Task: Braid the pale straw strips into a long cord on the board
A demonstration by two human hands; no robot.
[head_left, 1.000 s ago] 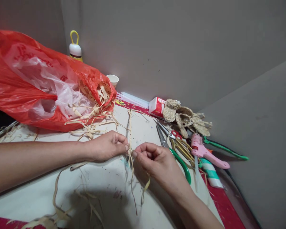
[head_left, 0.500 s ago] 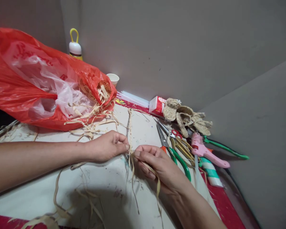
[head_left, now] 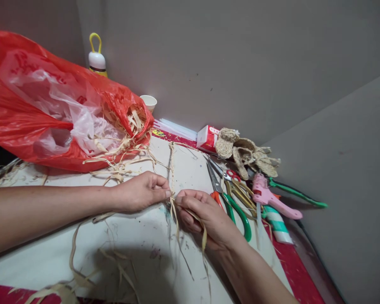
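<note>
A thin plaited straw cord (head_left: 171, 164) runs from the far edge of the white table (head_left: 139, 245) toward me. My left hand (head_left: 142, 192) pinches the cord's near end between thumb and fingers. Right beside it, my right hand (head_left: 201, 213) is closed on loose straw strands (head_left: 203, 238) that hang off the cord and trail down over the table. The two hands almost touch at the cord.
A red plastic bag (head_left: 44, 101) spilling straw lies at the back left, with a bottle (head_left: 96, 59) and a paper cup (head_left: 148, 102) behind it. On the right lie scissors (head_left: 228, 190), a pink glue gun (head_left: 269, 196), green-handled pliers (head_left: 294, 196), woven straw pieces (head_left: 245, 154) and a red box (head_left: 209, 137).
My right hand turned over and closed around the loose strands, moving slightly left toward the left hand. The left hand kept its pinch in place.
</note>
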